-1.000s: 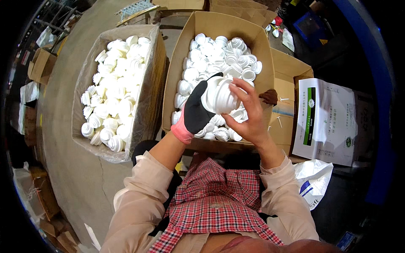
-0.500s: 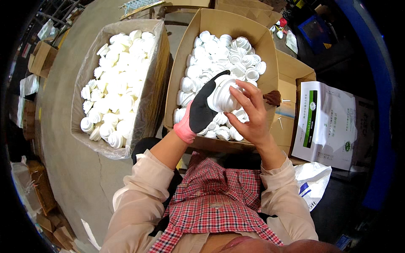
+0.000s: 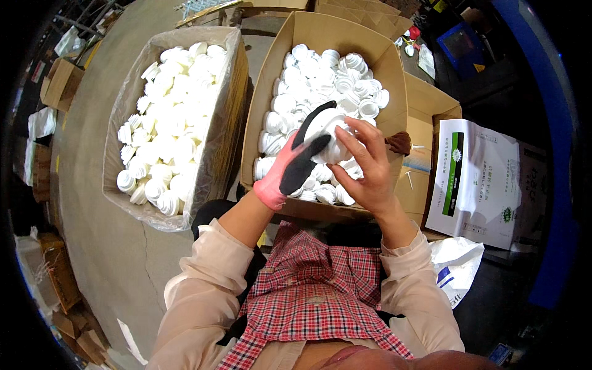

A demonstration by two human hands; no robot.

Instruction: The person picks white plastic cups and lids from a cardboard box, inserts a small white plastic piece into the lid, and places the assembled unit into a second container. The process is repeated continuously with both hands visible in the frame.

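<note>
Over the middle cardboard box (image 3: 390, 68), both my hands are on a round white plastic part with ribbed rings (image 3: 325, 125). My left hand (image 3: 290, 168), in a pink glove with black fingers, grips it from the left, thumb lying across its near side. From the right, the bent fingertips of my bare right hand (image 3: 370, 163) hold its other side. Similar white ribbed parts (image 3: 314, 77) fill the box below. The held part's underside is hidden by my fingers.
On the left stands a second box lined with clear plastic (image 3: 114, 200), full of off-white ribbed parts (image 3: 163, 145). To the right are an open carton (image 3: 431, 102) with small white pins, a printed white carton (image 3: 478, 179) and a white bag (image 3: 457, 262).
My left hand has rolled, so its thumb now lies across the part's near side and more pink shows. The part has tilted slightly. My right hand stays almost in place.
</note>
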